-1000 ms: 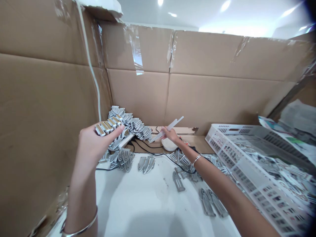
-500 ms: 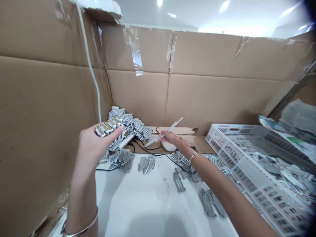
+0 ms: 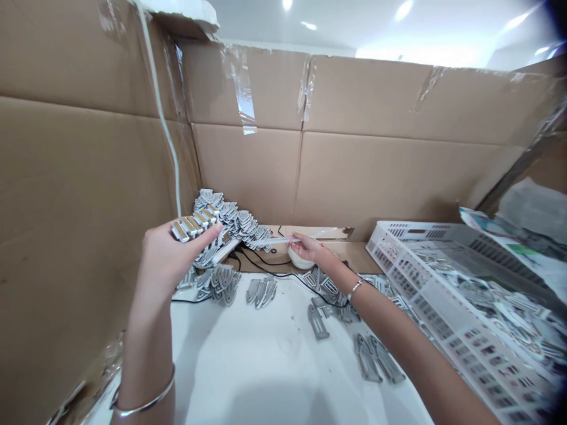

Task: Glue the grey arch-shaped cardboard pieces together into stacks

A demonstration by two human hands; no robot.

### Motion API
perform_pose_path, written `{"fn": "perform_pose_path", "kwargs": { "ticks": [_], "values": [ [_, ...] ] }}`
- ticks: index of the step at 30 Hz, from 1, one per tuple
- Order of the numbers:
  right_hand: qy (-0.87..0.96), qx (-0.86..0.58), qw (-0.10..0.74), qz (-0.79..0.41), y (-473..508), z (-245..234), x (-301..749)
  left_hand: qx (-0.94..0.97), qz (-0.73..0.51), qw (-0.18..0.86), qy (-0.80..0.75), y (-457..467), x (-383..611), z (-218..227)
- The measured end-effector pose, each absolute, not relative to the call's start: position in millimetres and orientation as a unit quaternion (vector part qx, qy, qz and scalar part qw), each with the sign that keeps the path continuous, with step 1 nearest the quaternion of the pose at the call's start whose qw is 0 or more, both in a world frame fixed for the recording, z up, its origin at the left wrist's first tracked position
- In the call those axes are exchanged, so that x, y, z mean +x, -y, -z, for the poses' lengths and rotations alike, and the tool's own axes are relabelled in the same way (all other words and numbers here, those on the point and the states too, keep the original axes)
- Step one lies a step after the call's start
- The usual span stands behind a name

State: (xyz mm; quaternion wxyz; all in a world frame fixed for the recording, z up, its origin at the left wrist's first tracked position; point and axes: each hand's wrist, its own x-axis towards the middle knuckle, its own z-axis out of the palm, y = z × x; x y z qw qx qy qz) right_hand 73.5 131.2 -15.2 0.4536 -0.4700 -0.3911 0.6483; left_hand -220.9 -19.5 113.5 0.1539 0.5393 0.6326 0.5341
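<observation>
My left hand (image 3: 160,262) is closed around a row of grey-and-white plastic pieces (image 3: 194,225) with gold-brown ends facing up. It is raised in front of a stacked heap of similar grey pieces (image 3: 230,215) in the corner. At the back of the table, the fingertips of my right hand (image 3: 306,248) pinch thin whitish strips (image 3: 271,241), which lie almost level and point left toward the heap. Just below that hand sits a small white bowl (image 3: 300,261), partly hidden by it. The far ends of the strips are faint against the cardboard.
A white perforated crate (image 3: 436,301) full of flat pieces stands at the right. Loose grey pieces (image 3: 262,292) lie across the white table (image 3: 248,360). A black cable (image 3: 283,275) crosses the back. Cardboard walls (image 3: 248,171) close off the left and far sides.
The strips in my right hand have swung from a steep slant to nearly level. That hand has shifted slightly, while my left hand keeps its hold in the same place.
</observation>
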Motion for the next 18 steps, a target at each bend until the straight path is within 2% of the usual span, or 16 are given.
{"fn": "perform_pose_path", "kwargs": {
  "ticks": [5, 10, 13, 15, 18],
  "values": [
    [0.445, -0.479, 0.380, -0.654, -99, -9, 84, 0.547, -0.529, 0.143, -0.633, 24, -218, -115],
    [0.548, -0.489, 0.266, -0.624, -63, -43, 96, 0.563, -0.529, 0.138, -0.620, 27, -214, -114],
    [0.687, -0.520, 0.156, -0.484, -43, -63, 95, 0.565, -0.532, 0.128, -0.618, 26, -216, -113],
    [0.756, -0.527, 0.114, -0.370, -31, -73, 92, 0.565, -0.538, 0.127, -0.613, 26, -218, -112],
    [0.797, -0.534, 0.159, -0.233, -17, -80, 88, 0.563, -0.537, 0.130, -0.615, 25, -220, -112]
  ]
}}
